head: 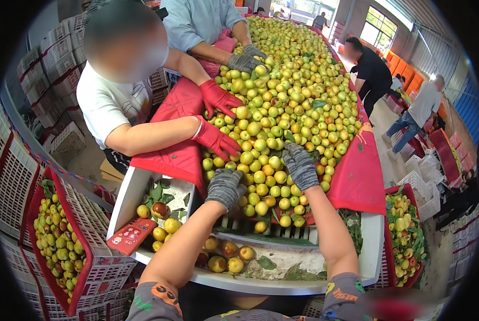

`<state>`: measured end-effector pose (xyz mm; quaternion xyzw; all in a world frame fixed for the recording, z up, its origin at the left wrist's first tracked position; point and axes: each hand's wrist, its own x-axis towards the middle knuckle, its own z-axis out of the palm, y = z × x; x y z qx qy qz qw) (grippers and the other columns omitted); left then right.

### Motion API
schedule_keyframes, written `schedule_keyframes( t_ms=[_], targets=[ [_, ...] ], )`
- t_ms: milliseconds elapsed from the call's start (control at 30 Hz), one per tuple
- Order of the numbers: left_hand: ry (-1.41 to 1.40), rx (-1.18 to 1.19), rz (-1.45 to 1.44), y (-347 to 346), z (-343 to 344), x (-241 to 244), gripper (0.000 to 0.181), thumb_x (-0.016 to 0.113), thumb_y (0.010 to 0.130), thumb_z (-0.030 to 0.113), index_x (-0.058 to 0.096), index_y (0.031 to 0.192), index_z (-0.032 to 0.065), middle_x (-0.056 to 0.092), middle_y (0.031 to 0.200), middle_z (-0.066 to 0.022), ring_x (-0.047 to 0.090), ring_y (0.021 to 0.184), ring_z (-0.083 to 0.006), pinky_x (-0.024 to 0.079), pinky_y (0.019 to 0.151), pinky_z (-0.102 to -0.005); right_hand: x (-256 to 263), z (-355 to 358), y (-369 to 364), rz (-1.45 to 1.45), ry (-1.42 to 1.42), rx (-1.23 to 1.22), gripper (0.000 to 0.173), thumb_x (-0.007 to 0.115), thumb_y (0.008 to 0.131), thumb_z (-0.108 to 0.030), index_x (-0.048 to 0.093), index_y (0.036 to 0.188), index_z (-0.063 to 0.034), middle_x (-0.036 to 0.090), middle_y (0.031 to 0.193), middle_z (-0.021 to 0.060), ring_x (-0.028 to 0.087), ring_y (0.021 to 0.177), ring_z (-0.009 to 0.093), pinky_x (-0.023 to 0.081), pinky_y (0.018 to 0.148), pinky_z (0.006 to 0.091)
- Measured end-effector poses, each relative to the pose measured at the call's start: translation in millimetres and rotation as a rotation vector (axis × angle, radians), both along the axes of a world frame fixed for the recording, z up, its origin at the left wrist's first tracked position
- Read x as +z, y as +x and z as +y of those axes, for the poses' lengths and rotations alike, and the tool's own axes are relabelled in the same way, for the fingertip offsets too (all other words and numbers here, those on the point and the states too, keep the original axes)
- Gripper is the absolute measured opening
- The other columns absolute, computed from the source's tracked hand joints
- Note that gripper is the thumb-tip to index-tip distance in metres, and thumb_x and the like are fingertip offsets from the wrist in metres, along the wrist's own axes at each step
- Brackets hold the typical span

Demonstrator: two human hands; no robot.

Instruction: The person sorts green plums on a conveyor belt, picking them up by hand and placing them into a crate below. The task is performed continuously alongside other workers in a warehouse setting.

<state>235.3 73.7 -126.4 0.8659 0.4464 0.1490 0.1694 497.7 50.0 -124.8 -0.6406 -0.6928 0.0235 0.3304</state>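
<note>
Green and yellow jujube fruits point(279, 104) cover a long table lined with red padded cloth point(171, 150). My left hand point(225, 188), in a grey knitted glove, rests on the near left part of the pile; its palm side is hidden. My right hand point(301, 165), gloved alike, lies on fruit at the near right, fingers pointing away from me. Whether either hand grips a fruit cannot be told. Below my hands is a slatted grate point(271, 232). A metal trough point(277, 257) in front of me holds browner fruits point(228, 249) and leaves point(266, 263).
A co-worker's red-gloved hands point(219, 140) are close to my left hand; another's grey-gloved hands point(245, 60) are farther up. Fruit-filled crates stand at left point(91, 224) and right point(388, 240). A red phone-shaped object point(131, 236) lies on the trough's left edge. People stand at right.
</note>
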Motion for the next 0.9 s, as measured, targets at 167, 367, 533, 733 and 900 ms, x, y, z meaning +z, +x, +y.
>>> schedule_keyframes(
  t_ms=[167,367,533,733,900],
  targets=[
    [-0.083,-0.208,-0.076,1,3,-4,0.041,0.070,0.075,0.026,0.062,0.109,0.0043,0.060,0.111,-0.0162,0.057,0.100,-0.0342,0.044,0.091,-0.0435,-8,2,-11,-0.298,-0.179,0.043,0.070,0.053,0.089,-0.045,0.033,0.142,-0.0050,0.035,0.144,0.0201,0.035,0.133,0.032,0.027,0.111,0.0398],
    [-0.157,-0.189,-0.398,2,8,-4,0.021,0.065,0.083,0.021,0.065,0.093,0.0025,0.064,0.091,-0.0151,0.060,0.086,-0.0324,0.049,0.081,-0.0381,13,-16,-35,-0.552,-0.231,0.398,0.055,0.051,0.089,-0.048,0.054,0.127,-0.0084,0.042,0.140,0.0202,0.041,0.128,0.035,0.032,0.108,0.0409],
    [0.274,0.069,-0.383,-1,12,-6,0.032,0.063,0.082,0.020,0.061,0.111,0.0075,0.057,0.117,-0.0172,0.052,0.109,-0.0354,0.041,0.096,-0.0423,0,-5,-10,-0.474,0.009,0.462,0.018,0.051,0.089,-0.016,0.065,0.100,-0.0097,0.065,0.102,0.0062,0.062,0.091,0.024,0.051,0.076,0.0348],
    [0.218,-0.009,0.123,3,-7,8,0.068,0.055,0.083,0.052,0.044,0.138,0.0129,0.025,0.149,-0.0198,0.022,0.137,-0.0413,0.018,0.113,-0.0476,-11,7,7,-0.175,0.040,-0.096,0.048,0.057,0.089,-0.031,0.050,0.131,-0.0078,0.051,0.130,0.0167,0.048,0.121,0.032,0.035,0.105,0.0421],
    [0.121,-0.364,0.070,9,-12,3,0.067,0.052,0.085,0.056,0.045,0.137,0.0144,0.024,0.150,-0.0184,0.030,0.130,-0.0485,0.021,0.110,-0.0532,-10,7,-4,-0.465,-0.124,-0.088,0.055,0.054,0.089,-0.037,0.045,0.136,-0.0116,0.037,0.143,0.0157,0.034,0.132,0.035,0.022,0.112,0.0469]
  ],
)
